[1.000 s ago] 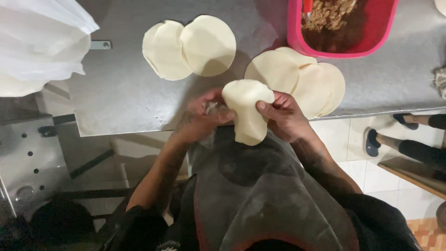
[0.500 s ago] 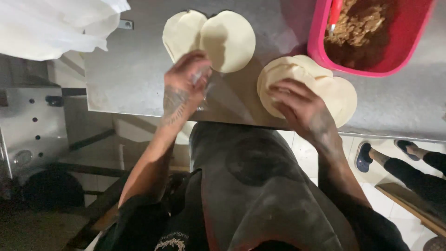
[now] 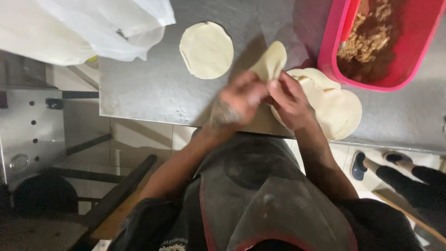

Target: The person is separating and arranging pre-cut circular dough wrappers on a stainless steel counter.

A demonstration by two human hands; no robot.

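Both hands meet over the near edge of the desk (image 3: 153, 93), pinching one dough round (image 3: 271, 61) between them. The left hand (image 3: 239, 100) is blurred, its fingers closed on the round's near left edge; the right hand (image 3: 290, 100) grips the near right edge with thumb and fingertips. The round stands lifted and tilted, its far part rising above the knuckles, just left of the stack.

Under and to the right of the right hand lies a stack (image 3: 334, 104) of overlapping dough rounds, flat on the desk; at least three edges show, though the exact count cannot be told. To the far left of the hands, well apart from them, lies a second small pile (image 3: 206, 50): one round on top with the rim of another showing at its left, so two.

At the far right stands one pink tub (image 3: 409, 60) holding brown shredded filling (image 3: 367, 42), its near corner just beside the stack. One white plastic bag (image 3: 79, 28) covers the far left corner of the desk. Near, a dark apron (image 3: 260, 195) fills the middle. At the right, on the tiled floor, another person's dark shoe (image 3: 358, 165) and leg show
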